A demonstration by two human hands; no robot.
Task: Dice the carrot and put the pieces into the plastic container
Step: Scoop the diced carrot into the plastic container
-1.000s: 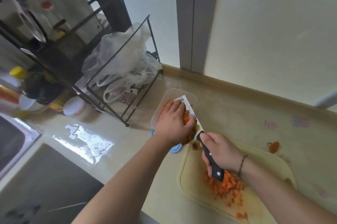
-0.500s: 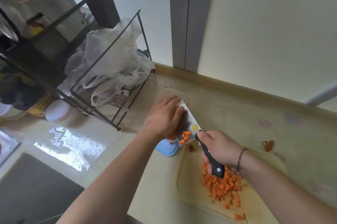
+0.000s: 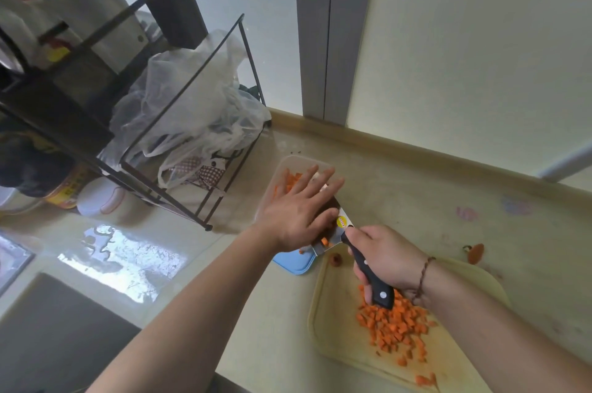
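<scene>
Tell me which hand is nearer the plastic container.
Left. The left hand is spread flat over the plastic container; the right hand grips the knife handle further back, above the cutting board.

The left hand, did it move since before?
Yes. The left hand has opened flat and slid along the knife, its fingers now reaching further over the plastic container.

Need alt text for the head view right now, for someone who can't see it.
Over a container holding some diced carrot, the open left hand lies flat on the blade of a knife that the right hand grips. More carrot dice sit on the cutting board.
</scene>
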